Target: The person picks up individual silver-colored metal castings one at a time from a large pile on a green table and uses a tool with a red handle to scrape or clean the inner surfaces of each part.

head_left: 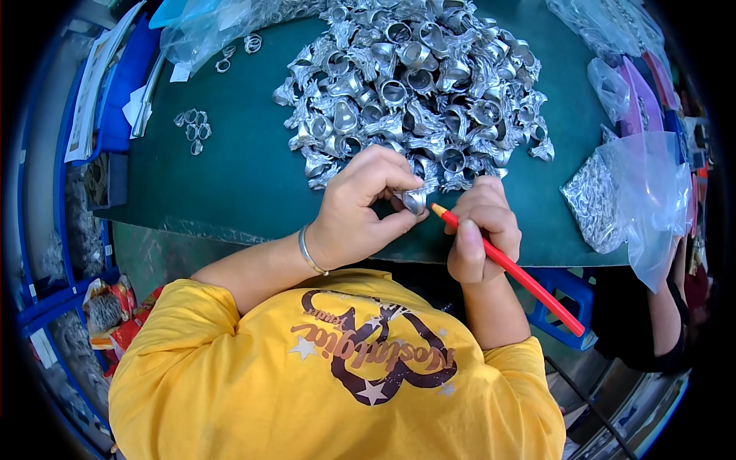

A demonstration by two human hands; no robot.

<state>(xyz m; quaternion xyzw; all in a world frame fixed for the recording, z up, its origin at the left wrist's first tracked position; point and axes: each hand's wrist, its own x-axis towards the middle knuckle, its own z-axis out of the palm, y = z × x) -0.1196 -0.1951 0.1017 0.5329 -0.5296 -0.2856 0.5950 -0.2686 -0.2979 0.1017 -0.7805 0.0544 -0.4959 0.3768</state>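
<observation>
Between the thumb and fingers of my left hand [364,195] is a silver-coloured metal ring [415,201], held just above the near edge of the table. My right hand [484,230] grips a long red pencil [521,277], its pale tip pointing at the ring and lying close beside it. I cannot tell whether the tip touches the metal. Right beyond both hands rises a large heap of chunky silver rings [418,84], many with sculpted sides.
The table has a green top [222,184]. Several small rings [193,130] lie at the left, more [252,44] farther back. Clear plastic bags [594,195] of metal pieces sit at the right. Blue shelving [57,299] stands left; another person's arm [665,310] shows at the right beside a blue stool [563,295].
</observation>
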